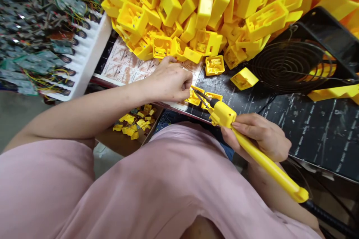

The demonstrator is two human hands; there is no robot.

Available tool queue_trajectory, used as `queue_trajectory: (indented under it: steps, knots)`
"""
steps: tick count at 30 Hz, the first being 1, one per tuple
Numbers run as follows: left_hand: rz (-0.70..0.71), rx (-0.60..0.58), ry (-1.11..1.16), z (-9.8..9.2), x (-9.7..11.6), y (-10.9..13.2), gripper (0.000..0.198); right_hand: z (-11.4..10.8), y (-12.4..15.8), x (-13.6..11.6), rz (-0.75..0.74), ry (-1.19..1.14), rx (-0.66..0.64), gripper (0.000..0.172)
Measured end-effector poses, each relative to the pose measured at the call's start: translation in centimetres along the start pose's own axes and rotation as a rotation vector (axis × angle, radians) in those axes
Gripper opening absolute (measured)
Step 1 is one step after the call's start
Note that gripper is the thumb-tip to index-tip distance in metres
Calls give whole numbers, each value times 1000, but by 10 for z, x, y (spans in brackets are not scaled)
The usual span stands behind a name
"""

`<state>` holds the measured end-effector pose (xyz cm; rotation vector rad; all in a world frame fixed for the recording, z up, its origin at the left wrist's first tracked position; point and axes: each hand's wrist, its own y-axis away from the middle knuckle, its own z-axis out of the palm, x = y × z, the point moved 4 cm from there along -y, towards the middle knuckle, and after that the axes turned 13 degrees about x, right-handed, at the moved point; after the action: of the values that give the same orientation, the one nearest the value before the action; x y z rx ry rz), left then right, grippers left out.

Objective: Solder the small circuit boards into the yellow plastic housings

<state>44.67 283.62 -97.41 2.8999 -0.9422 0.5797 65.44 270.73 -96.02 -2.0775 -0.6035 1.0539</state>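
My right hand (259, 136) is wrapped round a yellow hot glue gun (224, 114) with a long yellow handle. Its dark nozzle points left, over two small yellow housings. My left hand (171, 80) is closed, knuckles up, beside the left housing (193, 96); what its fingers hold, if anything, is hidden. The other housing (211, 99) lies under the gun's tip. Behind them, an open yellow housing (215, 65) and one more yellow piece (244, 78) rest on the black table covering.
A big heap of yellow housings (168, 7) fills the back. To the right stands a black fan (286, 59). Green circuit boards with wires (42, 63) lie at left, by a white foam tray (91, 54). Below the table edge, a box (112, 145) holds small yellow pieces.
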Motion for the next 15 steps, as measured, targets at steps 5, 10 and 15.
queue_trajectory:
  steps: [5,10,15]
  knots:
    - [43,6,-39,0,1,-5,11,2,-10,-3,-125,19,-76,30]
    - [66,-7,-60,0,2,-6,13,-13,-11,-1,29,55,-29,25]
    - [70,-37,-104,-1,2,-8,12,-20,-3,3,41,47,38,24]
